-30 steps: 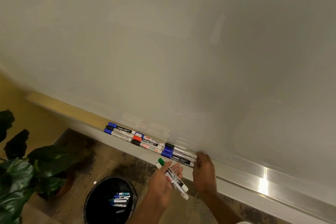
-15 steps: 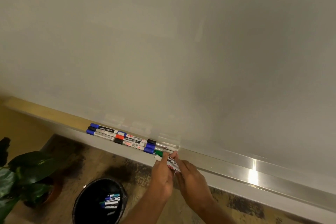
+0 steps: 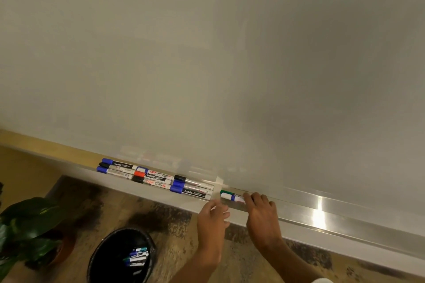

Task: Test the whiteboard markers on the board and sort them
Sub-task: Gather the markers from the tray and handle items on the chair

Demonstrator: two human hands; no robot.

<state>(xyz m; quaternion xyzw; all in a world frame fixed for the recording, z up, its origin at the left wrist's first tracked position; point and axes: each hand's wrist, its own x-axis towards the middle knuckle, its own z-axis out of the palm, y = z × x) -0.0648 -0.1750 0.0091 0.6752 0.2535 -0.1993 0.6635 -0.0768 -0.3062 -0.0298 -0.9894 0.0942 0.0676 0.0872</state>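
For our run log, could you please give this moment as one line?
right hand touches two markers on tray | left hand empty

One whiteboard [image 3: 207,53] carried one tray [image 3: 299,205]. Nine markers [image 3: 156,177] lay there in three sets of three: by cap, five were blue, three black and one red. Beside them at least two more showed, one green-capped marker [image 3: 226,191] and one white-ended marker [image 3: 230,196]. One bin [image 3: 97,257] held several binned markers [image 3: 138,256], too small to count. There was one plant [image 3: 30,220]. Two hands were in view: one left hand [image 3: 212,216] and one right hand [image 3: 262,213].
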